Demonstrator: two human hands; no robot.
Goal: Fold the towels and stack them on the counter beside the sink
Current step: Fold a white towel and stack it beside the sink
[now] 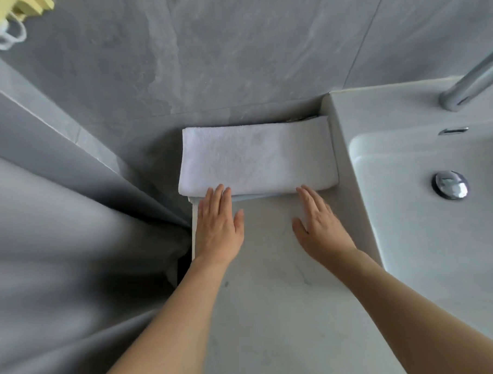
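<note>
Our left hand (219, 227) and right hand (320, 226) lay flat on the tabletop (272, 298), fingers straight, fingertips touching the folded towel (255, 158) beside the sink (427, 207).

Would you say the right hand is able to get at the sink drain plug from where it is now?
Probably yes. The right hand lies flat on the counter, fingertips at the folded towel. Only the sink rim lies between it and the drain plug, and nothing stands on that rim.
</note>
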